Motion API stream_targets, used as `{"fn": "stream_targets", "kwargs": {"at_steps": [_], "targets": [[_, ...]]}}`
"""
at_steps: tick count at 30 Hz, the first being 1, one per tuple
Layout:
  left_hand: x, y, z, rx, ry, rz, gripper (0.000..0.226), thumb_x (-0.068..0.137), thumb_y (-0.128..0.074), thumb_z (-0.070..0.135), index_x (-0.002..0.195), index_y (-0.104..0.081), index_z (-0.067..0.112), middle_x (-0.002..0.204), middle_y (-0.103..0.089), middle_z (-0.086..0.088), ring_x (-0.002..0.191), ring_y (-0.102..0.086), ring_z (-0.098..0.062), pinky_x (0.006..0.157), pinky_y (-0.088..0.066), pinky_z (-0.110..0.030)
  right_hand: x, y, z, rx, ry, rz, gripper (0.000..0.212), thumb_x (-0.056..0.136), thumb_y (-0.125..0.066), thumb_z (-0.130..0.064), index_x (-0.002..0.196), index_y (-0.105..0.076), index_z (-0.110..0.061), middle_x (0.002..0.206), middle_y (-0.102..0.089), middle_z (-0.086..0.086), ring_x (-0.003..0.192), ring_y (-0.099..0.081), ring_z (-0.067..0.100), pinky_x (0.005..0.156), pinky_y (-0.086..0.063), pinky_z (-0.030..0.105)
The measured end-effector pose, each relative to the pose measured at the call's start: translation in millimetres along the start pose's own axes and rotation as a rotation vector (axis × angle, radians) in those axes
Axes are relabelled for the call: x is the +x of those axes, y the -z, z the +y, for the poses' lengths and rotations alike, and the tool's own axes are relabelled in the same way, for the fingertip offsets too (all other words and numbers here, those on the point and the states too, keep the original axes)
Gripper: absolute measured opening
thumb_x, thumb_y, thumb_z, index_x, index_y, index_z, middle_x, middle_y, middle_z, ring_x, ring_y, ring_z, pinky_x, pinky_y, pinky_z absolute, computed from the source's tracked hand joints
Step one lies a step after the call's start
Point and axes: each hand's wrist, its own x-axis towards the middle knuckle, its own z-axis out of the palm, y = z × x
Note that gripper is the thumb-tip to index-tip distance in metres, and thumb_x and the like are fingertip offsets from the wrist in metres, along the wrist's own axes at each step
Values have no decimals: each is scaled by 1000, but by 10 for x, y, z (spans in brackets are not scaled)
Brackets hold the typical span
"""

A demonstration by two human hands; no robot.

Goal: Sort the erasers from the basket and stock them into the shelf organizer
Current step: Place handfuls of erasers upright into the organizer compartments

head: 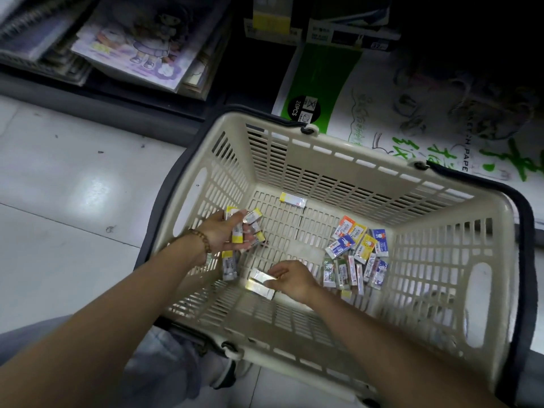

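**Cream basket: right hand at the yellow-tipped pair**

Grey tile floor (73,187) carries the basket (323,148), which sits tight against a low shelf (132,48). No shelf organizer in view.

Mixed pile (356,257) of erasers with blue, orange and yellow wrappers lies at the basket's right side, just right of the right hand and well apart from the left.

Left hand (223,234) is over the basket's left side, fingers curled round a bunch (238,231) of yellow-ended erasers. It looks full, so probably no spare grip.

Right hand (291,278) is low over the basket bottom, fingertips at the right end of the pair (260,282). Blur there, so cannot tell whether it pinches or only touches.

The pair lies flat, side by side, just left of the right hand. Long axes run roughly left-right, ends pointing at its fingertips. The right hand is nearer and the likely picker.

Bare bottom lies beyond the pair and the near wall is close below it, so lifting straight up looks easiest.

Stray eraser (229,265) leans by the left wall under the left wrist. Lone eraser (293,199) lies by the far wall, apart from both hands.
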Motion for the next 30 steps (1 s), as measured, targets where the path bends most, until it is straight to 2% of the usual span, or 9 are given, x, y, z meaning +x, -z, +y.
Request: {"fn": "stream_targets", "kwargs": {"at_steps": [5, 7, 9, 11, 14, 19, 23, 27, 30], "targets": [[-40, 10, 18, -11, -28, -118, 20, 86, -64, 29, 83, -66, 9, 69, -70, -1, 65, -68, -15, 58, -56, -25, -24, -56, -11, -160, -80, 7, 29, 85, -70, -19, 99, -69, 6, 87, -63, 20, 74, -56, 18, 64, -41, 26], [-49, 14, 27, -12, -39, -123, 21, 85, -66, 31, 82, -66, 10, 72, -70, -1, 70, -68, -15, 60, -57, -25, -98, 4, -79, 108, -154, 27, 31, 90, -62, -12, 113, -62, 8, 93, -64, 20, 65, -62, 18, 60, -49, 28], [-46, 6, 37, -33, -28, -101, 27, 83, -66, 36, 84, -64, 9, 69, -69, -1, 69, -67, -15, 61, -57, -26, -203, 161, -163, 375, -168, 21, 33, 96, -52, -12, 124, -53, 6, 104, -66, 17, 78, -69, 20, 64, -54, 21], [-79, -27, 65, -14, -18, -127, 38, 77, -65, 48, 81, -62, 11, 67, -66, -1, 69, -64, -15, 67, -57, -26, -287, 348, -277, 574, -71, 20, 34, 96, -50, -15, 127, -52, -1, 107, -69, 8, 92, -69, 20, 72, -57, 23], [-187, -95, 101, 64, -73, -216, 52, 65, -66, 58, 85, -61, 11, 73, -64, -3, 70, -61, -14, 79, -56, -26, -439, 480, -569, 720, 108, -72, 31, 93, -55, -25, 119, -58, -9, 104, -73, 0, 93, -70, 13, 71, -56, 20], [-544, -66, 274, 162, -290, -124, 59, 69, -63, 57, 98, -67, 6, 101, -71, -13, 96, -67, -28, 92, -52, -39, -451, 387, -940, 647, 243, -205, 30, 80, -62, -36, 99, -68, -13, 93, -74, 2, 81, -69, 11, 71, -56, 21], [-931, 255, 602, 87, -505, -27, 37, 67, -62, 51, 81, -62, 18, 69, -70, 8, 67, -66, -5, 61, -54, -19, -311, 303, -887, 592, 182, -252, 33, 86, -58, -37, 110, -66, -16, 108, -68, 3, 92, -64, 12, 78, -54, 23], [-1150, 552, 727, -84, -562, -4, 37, 65, -65, 47, 83, -56, 16, 61, -65, 6, 58, -65, -8, 55, -53, -19, -18, -85, -694, 87, 59, -222, 36, 92, -59, -25, 126, -56, -15, 126, -56, 5, 109, -56, 16, 88, -47, 29], [-1157, 677, 644, -159, -538, 31, 35, 66, -64, 45, 82, -56, 15, 60, -64, 6, 57, -65, -9, 56, -53, -19, 163, -363, -653, 43, 37, -217, 52, 93, -57, -17, 142, -38, -13, 120, -54, 8, 109, -50, 20, 84, -41, 28]]}}
